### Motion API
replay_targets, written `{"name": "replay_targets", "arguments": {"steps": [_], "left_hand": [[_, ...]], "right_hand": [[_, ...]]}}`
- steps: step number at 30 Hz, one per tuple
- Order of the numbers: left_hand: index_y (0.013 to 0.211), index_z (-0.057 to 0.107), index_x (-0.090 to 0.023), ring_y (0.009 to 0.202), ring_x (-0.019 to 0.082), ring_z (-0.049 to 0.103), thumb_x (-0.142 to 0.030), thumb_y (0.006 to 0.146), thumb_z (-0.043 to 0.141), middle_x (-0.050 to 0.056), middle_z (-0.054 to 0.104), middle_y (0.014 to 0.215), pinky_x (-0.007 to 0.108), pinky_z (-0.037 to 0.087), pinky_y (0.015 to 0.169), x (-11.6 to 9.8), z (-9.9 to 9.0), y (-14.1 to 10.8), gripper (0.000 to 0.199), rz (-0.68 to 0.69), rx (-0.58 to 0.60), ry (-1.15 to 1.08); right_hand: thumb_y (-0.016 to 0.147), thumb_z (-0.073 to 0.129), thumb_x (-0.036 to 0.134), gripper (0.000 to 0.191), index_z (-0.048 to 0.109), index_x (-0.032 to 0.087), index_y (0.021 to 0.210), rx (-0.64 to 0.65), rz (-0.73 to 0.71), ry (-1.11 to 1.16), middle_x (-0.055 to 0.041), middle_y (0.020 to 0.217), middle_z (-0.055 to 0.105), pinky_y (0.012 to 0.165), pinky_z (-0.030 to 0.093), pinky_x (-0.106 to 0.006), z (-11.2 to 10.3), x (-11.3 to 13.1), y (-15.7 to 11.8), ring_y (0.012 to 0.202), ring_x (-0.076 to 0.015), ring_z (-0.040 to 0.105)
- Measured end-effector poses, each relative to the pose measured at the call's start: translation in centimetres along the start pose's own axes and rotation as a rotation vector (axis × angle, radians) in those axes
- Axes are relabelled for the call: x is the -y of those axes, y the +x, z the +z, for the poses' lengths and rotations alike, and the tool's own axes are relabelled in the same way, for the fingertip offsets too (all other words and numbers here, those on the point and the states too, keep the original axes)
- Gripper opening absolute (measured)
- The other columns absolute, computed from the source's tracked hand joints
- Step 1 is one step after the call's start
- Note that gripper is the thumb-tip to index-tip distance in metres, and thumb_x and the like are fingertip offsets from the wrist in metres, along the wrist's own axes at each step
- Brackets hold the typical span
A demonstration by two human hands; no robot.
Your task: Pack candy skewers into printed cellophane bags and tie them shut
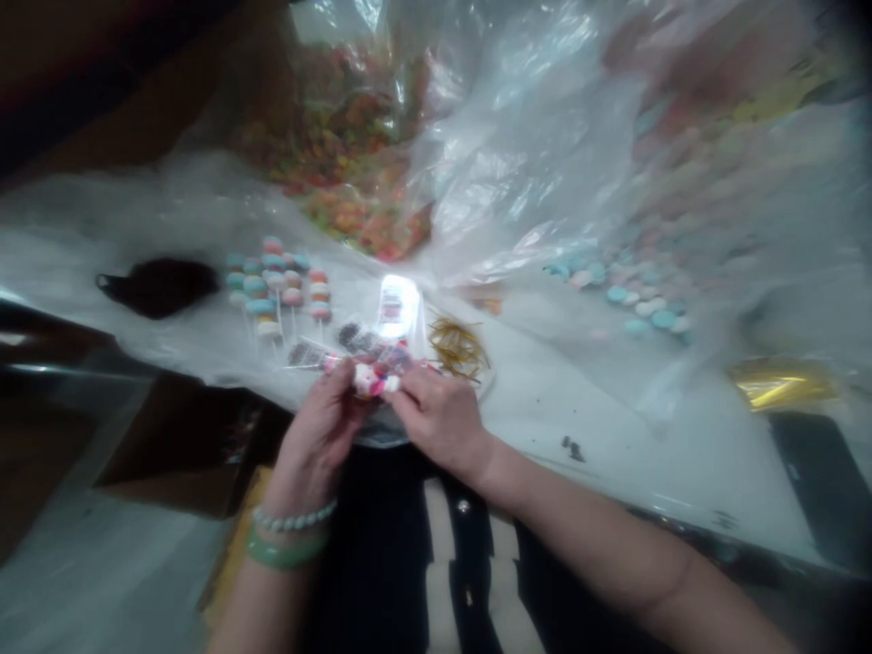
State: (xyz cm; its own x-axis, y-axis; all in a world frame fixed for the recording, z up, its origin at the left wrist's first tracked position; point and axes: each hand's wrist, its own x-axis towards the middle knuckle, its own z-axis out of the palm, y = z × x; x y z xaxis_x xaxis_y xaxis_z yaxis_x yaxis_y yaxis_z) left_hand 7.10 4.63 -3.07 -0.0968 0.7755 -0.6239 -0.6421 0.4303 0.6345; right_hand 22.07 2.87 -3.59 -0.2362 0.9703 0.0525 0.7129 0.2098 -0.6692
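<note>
Between my hands, close to the table's front edge, is a small clear plastic packet [373, 380] with white, pink and red patches. My left hand [328, 411], with a beaded bracelet and a green bangle on its wrist, pinches the packet's left side. The fingers of my right hand [440, 413] are closed on its right side. Just beyond lie clear wrappers with dark contents [354, 337] and a bright white, shiny object [399, 307]. A bunch of gold twist ties [458, 347] rests beyond my right hand.
Sticks of stacked pastel candies [262, 286] lie left, beside a black item [160, 286]. Loose pastel candies [647, 304] and a large plastic bag of orange-green pieces [368, 173] are farther back. A gold packet [783, 383] and dark flat object [821, 481] lie right; an open box [177, 445] stands lower left.
</note>
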Motion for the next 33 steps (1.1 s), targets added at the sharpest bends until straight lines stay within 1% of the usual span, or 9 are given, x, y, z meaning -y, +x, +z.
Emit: {"name": "replay_targets", "arguments": {"steps": [4,9,14,19,25,27,29,31,33], "left_hand": [[0.088,0.068,-0.011,0.085,0.022,0.071,-0.019,0.097,0.055,0.009,0.072,0.088,0.036,0.06,0.081,-0.7,-0.4,0.3,0.018,0.024,-0.049,-0.163],[0.09,0.068,-0.013,0.082,0.018,0.069,-0.023,0.1,0.049,0.007,0.07,0.086,0.035,0.058,0.085,-1.3,-0.4,0.2,0.023,0.076,0.009,-0.293],[0.083,0.066,-0.012,0.072,0.014,0.065,-0.025,0.101,0.047,0.004,0.065,0.076,0.031,0.058,0.08,-1.6,0.0,-0.2,0.029,0.097,0.045,-0.351],[0.086,0.067,-0.012,0.066,0.014,0.062,-0.03,0.093,0.063,0.003,0.062,0.075,0.029,0.059,0.069,-1.2,-0.5,-0.2,0.02,0.052,0.151,-0.254],[0.085,0.066,-0.013,0.071,0.018,0.066,-0.03,0.08,0.079,0.004,0.064,0.076,0.03,0.059,0.067,-0.4,-0.7,0.2,0.022,0.046,0.169,-0.177],[0.083,0.066,-0.012,0.074,0.019,0.068,-0.028,0.082,0.077,0.005,0.066,0.078,0.031,0.06,0.07,-0.4,-0.7,0.3,0.019,0.039,0.132,-0.182],[0.082,0.066,-0.012,0.077,0.021,0.069,-0.026,0.086,0.073,0.007,0.068,0.081,0.034,0.06,0.075,-0.6,-0.6,0.3,0.017,0.044,0.065,-0.183],[0.081,0.066,-0.011,0.079,0.022,0.07,-0.025,0.09,0.067,0.009,0.07,0.082,0.037,0.06,0.078,-0.9,-0.6,0.3,0.017,0.05,0.0,-0.185],[0.081,0.067,-0.011,0.079,0.022,0.07,-0.025,0.093,0.062,0.01,0.07,0.081,0.039,0.06,0.081,-1.1,-0.6,0.2,0.019,0.054,-0.041,-0.195]], "right_hand": [[0.087,0.059,0.011,0.013,0.067,0.019,0.081,0.107,-0.018,0.312,-0.0005,0.085,0.07,0.076,0.042,-0.023,-0.1,0.0,0.0,0.081,-0.0142,0.062],[0.083,0.06,0.011,0.013,0.066,0.019,0.074,0.152,0.095,0.483,0.0015,0.078,0.066,0.074,0.041,-0.025,-0.1,0.7,0.2,0.077,-0.0141,0.059],[0.079,0.058,0.012,0.012,0.06,0.017,0.068,0.391,0.415,0.93,0.0052,0.056,0.051,0.055,0.036,-0.02,0.4,1.7,0.3,0.054,-0.0091,0.046],[0.073,0.066,0.021,0.008,0.061,0.016,0.072,0.493,0.631,1.225,0.0064,0.05,0.048,0.041,0.021,-0.017,0.5,1.4,0.5,0.041,-0.0048,0.035],[0.067,0.071,0.024,0.016,0.059,0.015,0.074,0.54,0.658,1.473,0.0085,0.049,0.045,0.038,0.012,-0.017,0.9,0.3,0.7,0.037,-0.0031,0.026],[0.068,0.069,0.024,0.015,0.059,0.015,0.075,0.528,0.67,1.477,0.0085,0.05,0.044,0.039,0.011,-0.018,1.0,0.1,0.8,0.038,-0.0037,0.025],[0.072,0.064,0.022,0.009,0.059,0.016,0.075,0.452,0.673,1.38,0.008,0.05,0.044,0.041,0.014,-0.019,0.9,0.1,0.8,0.04,-0.0051,0.027],[0.077,0.06,0.02,0.005,0.06,0.016,0.074,0.355,0.6,1.192,0.0069,0.051,0.045,0.045,0.021,-0.02,0.7,0.0,0.8,0.044,-0.0072,0.034],[0.081,0.059,0.017,0.009,0.06,0.017,0.071,0.262,0.449,0.905,0.005,0.056,0.049,0.052,0.029,-0.021,0.5,0.0,0.7,0.053,-0.01,0.044]]}}
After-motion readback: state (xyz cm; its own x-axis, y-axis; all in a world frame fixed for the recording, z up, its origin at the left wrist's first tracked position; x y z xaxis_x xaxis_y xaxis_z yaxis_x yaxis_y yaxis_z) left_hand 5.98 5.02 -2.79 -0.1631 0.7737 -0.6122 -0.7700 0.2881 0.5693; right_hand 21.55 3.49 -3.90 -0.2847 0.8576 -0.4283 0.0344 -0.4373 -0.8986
